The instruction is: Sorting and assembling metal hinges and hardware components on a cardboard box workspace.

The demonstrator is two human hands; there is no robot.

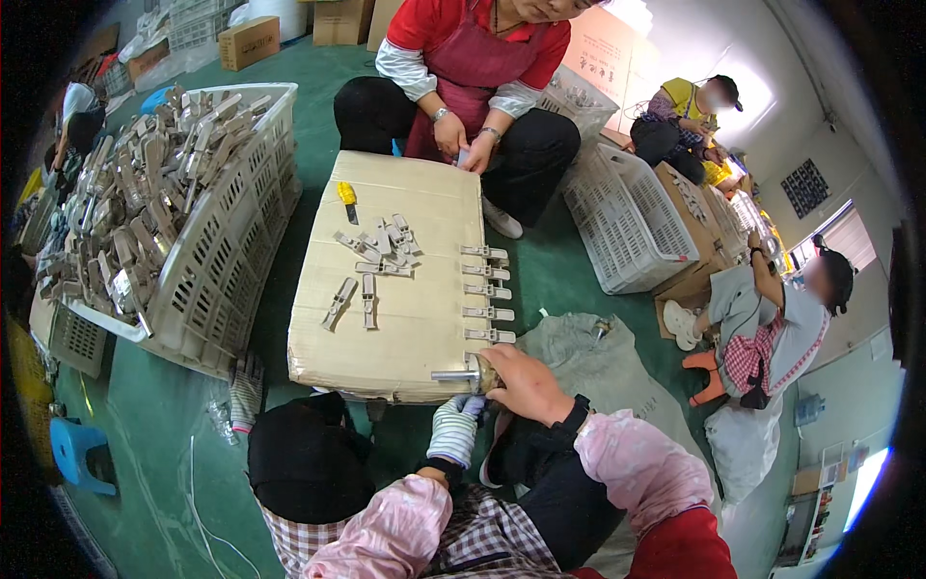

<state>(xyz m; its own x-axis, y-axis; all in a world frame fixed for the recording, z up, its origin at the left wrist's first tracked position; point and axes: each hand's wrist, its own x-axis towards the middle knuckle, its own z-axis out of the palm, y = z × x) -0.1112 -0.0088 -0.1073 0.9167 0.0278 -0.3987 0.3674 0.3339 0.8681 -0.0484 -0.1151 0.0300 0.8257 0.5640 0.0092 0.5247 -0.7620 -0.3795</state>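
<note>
At the near right corner of the cardboard-covered table (405, 203), my right hand (532, 383) is bare and closed round a metal part with a thin rod (451, 375). The rod points left over the cardboard. My left hand (454, 431), in a striped white glove, is closed just below that part at the table edge; its grip is partly hidden. Beyond the metal part, several grey clip-like pieces (488, 314) stand in a row along the right edge. More loose clip-like pieces (386, 246) lie mid-table, near a yellow-handled tool (347, 198).
A white crate (217, 232) heaped with metal parts stands left. Across the table sits a person in a red apron (473, 82). A person in a black hat (309, 454) is close at my left. A grey-green sack (588, 367) lies right, before another crate (632, 227).
</note>
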